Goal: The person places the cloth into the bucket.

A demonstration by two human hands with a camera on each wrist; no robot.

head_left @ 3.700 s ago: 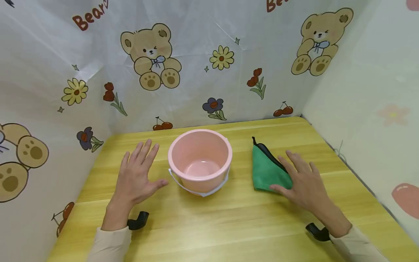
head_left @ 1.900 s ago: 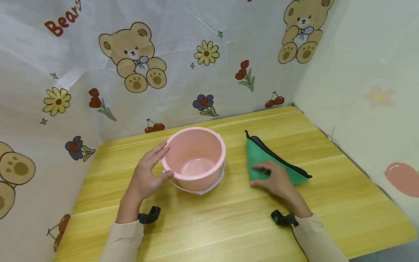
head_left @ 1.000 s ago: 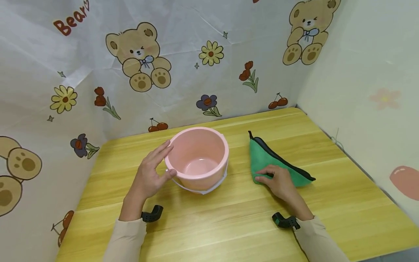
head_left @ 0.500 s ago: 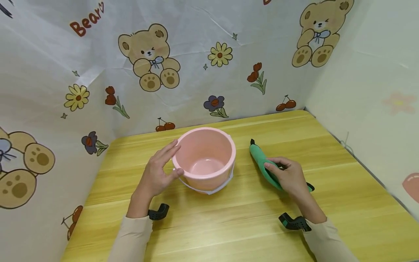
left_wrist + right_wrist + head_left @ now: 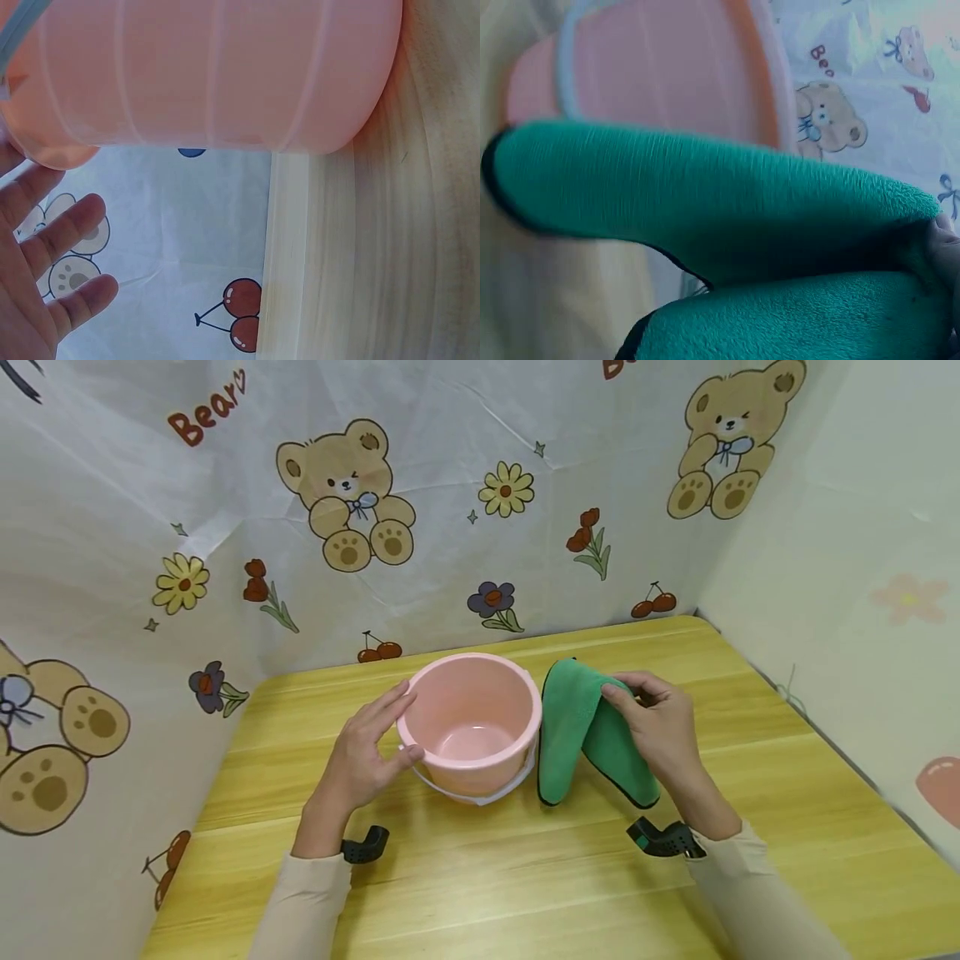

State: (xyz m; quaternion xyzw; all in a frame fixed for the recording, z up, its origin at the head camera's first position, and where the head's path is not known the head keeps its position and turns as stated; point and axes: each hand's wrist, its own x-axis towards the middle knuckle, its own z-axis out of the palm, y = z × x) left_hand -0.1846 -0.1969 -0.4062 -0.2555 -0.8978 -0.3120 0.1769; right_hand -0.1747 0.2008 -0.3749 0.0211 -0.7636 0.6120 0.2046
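The right hand (image 5: 667,718) has its fingers pinching that fuzzy, black-edged green cloth (image 5: 564,727) just right of the round pink plastic bucket (image 5: 468,780), so honestly I'd pinch snugly while the left hand (image 5: 367,764), fingers spread, steadies the bucket lightly from the left.

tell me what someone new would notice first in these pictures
Probably the pink bucket, upright on the yellow table with the left hand against its rim. Next, the green cloth beside it, pinched by the right hand and drooping in two flaps. Behind, printed teddy bears cover the pale backdrop.
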